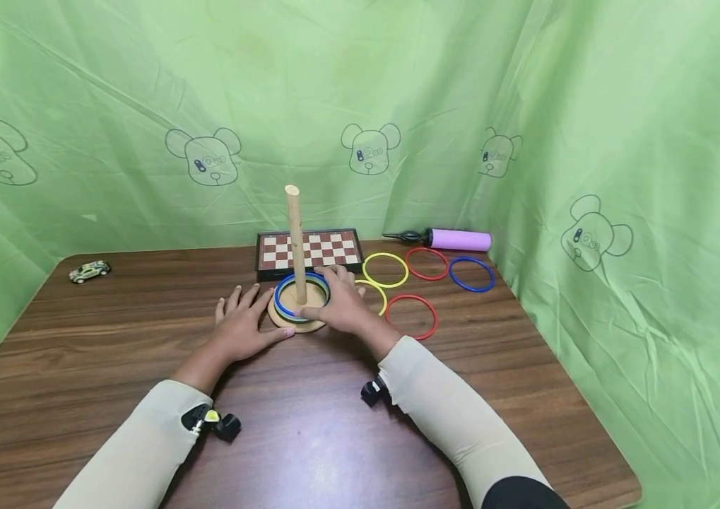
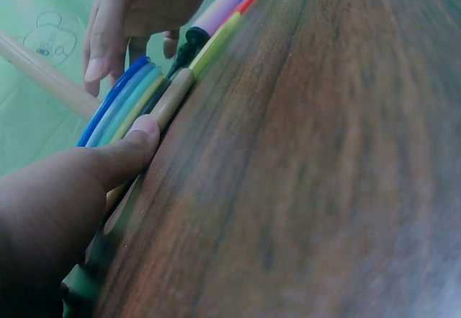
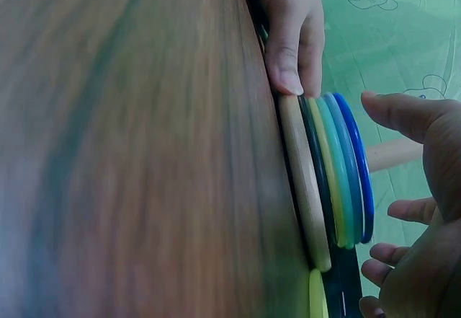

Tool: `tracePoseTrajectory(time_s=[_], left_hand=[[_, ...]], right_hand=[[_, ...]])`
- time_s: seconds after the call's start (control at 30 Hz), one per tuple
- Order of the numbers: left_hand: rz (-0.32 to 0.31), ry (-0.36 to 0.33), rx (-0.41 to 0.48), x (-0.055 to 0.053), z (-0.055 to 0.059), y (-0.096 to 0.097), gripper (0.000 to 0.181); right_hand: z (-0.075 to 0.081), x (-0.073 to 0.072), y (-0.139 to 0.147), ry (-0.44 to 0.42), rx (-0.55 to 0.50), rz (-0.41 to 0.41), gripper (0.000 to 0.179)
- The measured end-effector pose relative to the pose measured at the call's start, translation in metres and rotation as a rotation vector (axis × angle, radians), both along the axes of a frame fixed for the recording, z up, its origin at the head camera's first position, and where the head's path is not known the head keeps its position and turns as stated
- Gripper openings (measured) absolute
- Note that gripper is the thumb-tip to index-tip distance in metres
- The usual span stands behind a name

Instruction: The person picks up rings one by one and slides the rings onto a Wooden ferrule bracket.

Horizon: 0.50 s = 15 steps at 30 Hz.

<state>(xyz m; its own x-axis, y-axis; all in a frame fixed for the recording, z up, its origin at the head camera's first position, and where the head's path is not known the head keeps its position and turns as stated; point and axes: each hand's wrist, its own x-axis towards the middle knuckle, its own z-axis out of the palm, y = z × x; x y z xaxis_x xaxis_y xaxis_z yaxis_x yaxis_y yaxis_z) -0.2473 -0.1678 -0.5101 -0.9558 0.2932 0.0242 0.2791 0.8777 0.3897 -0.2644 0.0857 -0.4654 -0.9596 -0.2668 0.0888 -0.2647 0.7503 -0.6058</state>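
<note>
A round wooden base [image 1: 282, 319] carries an upright wooden peg [image 1: 296, 240]. Several stacked rings [image 3: 346, 174] circle the peg low down, a dark blue one on top, with lighter blue, teal and yellow beneath. My left hand [image 1: 244, 329] rests at the left side of the base, fingers spread and fairly straight. Its thumb [image 2: 137, 141] touches the base's front edge. Over the right side of the stack is my right hand [image 1: 345, 304], thumb and fingers apart. In the right wrist view, a gap shows between this hand and the rings.
Behind the peg lies a checkered board [image 1: 340, 246]. Loose yellow [image 1: 386, 284], red [image 1: 434, 311] and blue rings [image 1: 472, 290] lie to the right. At the back right is a purple hand pump [image 1: 459, 240]. A toy car [image 1: 89, 271] stands far left. Green curtains [image 1: 309, 85] border the table.
</note>
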Motion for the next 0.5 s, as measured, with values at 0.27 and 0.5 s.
tracePoseTrajectory(time_s=[0.27, 0.5], left_hand=[[-0.001, -0.003, -0.007, 0.000, -0.001, -0.001, 0.113], [0.005, -0.006, -0.006, 0.000, 0.000, 0.000, 0.113]], right_hand=[[0.003, -0.003, 0.021, -0.004, -0.013, 0.006, 0.100], [0.003, -0.005, 0.047, -0.022, -0.079, 0.040, 0.099]])
